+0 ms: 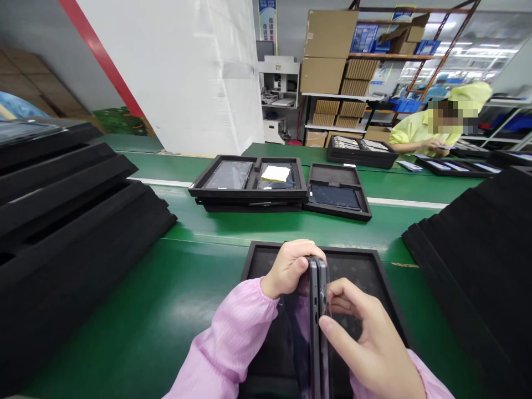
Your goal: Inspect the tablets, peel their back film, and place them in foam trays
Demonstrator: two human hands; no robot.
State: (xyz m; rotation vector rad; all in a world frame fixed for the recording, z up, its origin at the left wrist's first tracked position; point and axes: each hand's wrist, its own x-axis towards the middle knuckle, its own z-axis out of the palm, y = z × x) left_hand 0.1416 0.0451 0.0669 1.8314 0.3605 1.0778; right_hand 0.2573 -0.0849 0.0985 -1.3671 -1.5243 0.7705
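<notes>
Two dark tablets (316, 332) stand on edge, side by side, above a black foam tray (266, 257) on the green bench. My left hand (293, 267) wraps over their far end and grips both. On their right side, my right hand (366, 338) has its thumb on the near edge and its fingers curled against the outer face of the right tablet. A glossy screen shows on the left side of the pair. The lower end of the tablets runs out of the picture.
Tall stacks of black foam trays rise at the left (83, 238) and right (477, 249). Ahead, a stacked foam tray (249, 194) holds tablets and a yellow-white paper (276, 173); a smaller tray (338, 213) holds one tablet. A co-worker in yellow (419, 130) works at the far right.
</notes>
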